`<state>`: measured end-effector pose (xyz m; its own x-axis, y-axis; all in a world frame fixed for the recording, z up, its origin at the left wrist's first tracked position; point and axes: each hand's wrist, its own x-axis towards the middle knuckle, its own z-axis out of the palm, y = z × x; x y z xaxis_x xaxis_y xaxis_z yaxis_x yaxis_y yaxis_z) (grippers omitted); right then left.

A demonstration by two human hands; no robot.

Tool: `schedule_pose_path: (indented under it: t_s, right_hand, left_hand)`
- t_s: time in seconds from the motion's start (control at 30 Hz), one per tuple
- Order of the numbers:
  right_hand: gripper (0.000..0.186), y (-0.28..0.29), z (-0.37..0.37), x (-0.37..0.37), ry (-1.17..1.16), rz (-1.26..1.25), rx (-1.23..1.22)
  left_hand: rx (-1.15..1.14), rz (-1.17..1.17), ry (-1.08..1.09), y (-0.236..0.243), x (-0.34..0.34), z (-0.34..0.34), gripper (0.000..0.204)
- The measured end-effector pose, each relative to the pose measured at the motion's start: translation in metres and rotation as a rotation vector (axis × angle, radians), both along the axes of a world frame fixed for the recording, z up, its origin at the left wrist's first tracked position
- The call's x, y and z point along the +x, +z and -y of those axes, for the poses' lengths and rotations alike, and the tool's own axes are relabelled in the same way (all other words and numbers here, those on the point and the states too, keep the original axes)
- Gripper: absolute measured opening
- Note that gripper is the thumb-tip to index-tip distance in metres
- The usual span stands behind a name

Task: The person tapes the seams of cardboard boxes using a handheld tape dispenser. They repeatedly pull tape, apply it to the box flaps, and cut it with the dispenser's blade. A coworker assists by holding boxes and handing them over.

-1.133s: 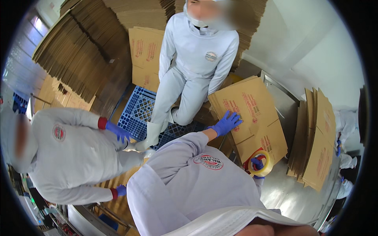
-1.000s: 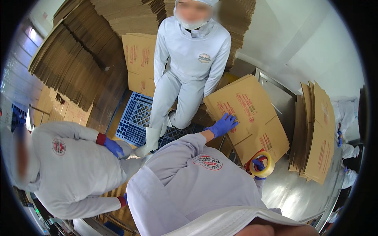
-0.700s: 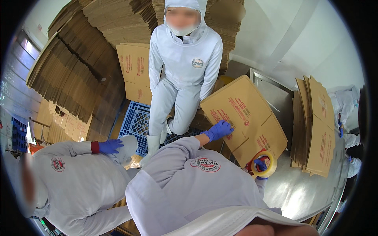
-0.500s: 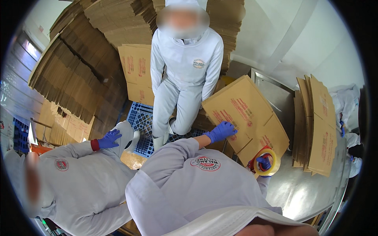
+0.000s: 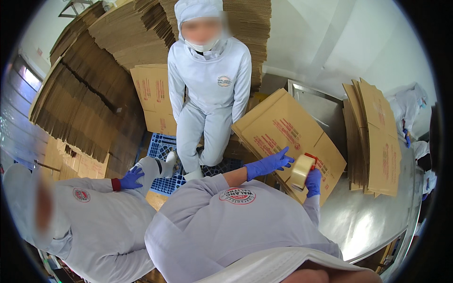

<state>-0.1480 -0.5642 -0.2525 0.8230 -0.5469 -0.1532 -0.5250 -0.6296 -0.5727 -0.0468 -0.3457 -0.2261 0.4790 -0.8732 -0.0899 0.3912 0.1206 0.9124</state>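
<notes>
Tall stacks of flattened brown cardboard [image 5: 75,108] fill the upper left and run behind a co-worker in white [image 5: 210,66], who wears a hood and face mask. A printed cardboard bundle [image 5: 153,99] leans beside that person, and a blue plastic pallet [image 5: 162,187] lies on the floor below. Another co-worker in pale clothes [image 5: 101,212] is at the lower left. On the right, upright cardboard sheets [image 5: 383,141] stand on the metal counter [image 5: 363,231], near a white wall [image 5: 306,33]. Beyond them is a further person in white [image 5: 406,108].
</notes>
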Motion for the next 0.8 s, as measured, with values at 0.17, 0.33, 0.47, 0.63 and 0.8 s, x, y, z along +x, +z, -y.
schedule_pose_path:
  t_s: [0.17,0.33,0.47,0.63,0.8]
  right_hand:
    - [0.033,0.054,-0.083,0.035,0.059,-0.062,0.011]
    - [0.045,0.040,-0.085,0.077,0.429,0.113,0.415]
    - [0.063,0.093,-0.058,0.135,0.366,0.182,0.255]
    - [0.067,0.161,-0.015,0.231,0.288,0.617,-0.291]
    - [0.074,0.232,-0.014,0.358,0.350,0.693,-0.824]
  left_hand:
    - [0.071,0.168,0.213,0.039,-0.009,-0.008,0.057]
    - [0.021,0.082,0.206,0.068,0.018,-0.075,0.059]
    - [0.201,0.061,0.347,0.085,0.029,-0.151,0.066]
    - [0.365,0.034,0.438,0.023,0.047,-0.245,0.066]
    - [0.796,-0.045,0.385,-0.056,0.035,-0.292,0.067]
